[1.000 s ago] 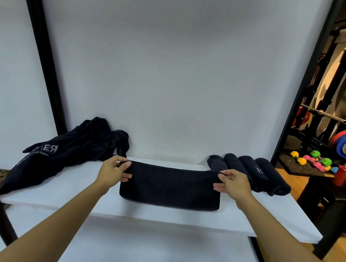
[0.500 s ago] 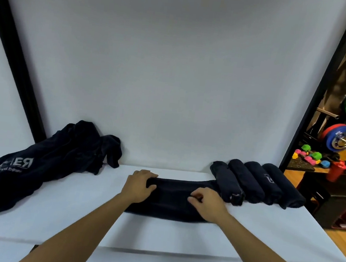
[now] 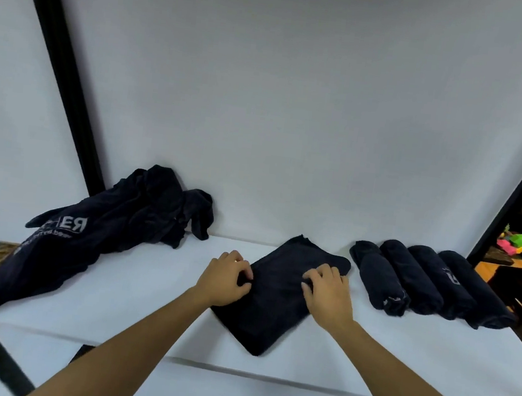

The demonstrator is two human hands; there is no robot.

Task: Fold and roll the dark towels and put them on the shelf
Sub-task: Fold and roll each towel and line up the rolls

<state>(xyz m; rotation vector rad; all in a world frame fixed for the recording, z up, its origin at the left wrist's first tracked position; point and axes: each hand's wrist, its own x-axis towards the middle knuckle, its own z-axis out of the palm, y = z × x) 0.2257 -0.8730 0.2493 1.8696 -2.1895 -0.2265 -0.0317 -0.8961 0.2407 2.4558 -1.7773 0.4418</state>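
Folded towel (image 3: pixel 277 300): one, dark, lying flat and skewed cornerwise on the white shelf (image 3: pixel 131 300), between the loose heap and the row of rolls, nearest corner close to the shelf's front edge.
Left hand (image 3: pixel 224 277): fingers curled, pinching the folded towel's left edge.
Right hand (image 3: pixel 327 289): fingers bent over the folded towel's upper right part; whether they pinch or only press cannot be told.
Step in hand (judged): squaring the fold before rolling. Line the edges up, smooth out slack, then roll tightly from one short end with both hands level, so it matches the others.
Rolled towels (image 3: pixel 432 282): four, side by side, right of the folded towel.
Unfolded towels (image 3: pixel 112 233): one crumpled heap, left of the folded towel; number within cannot be told.
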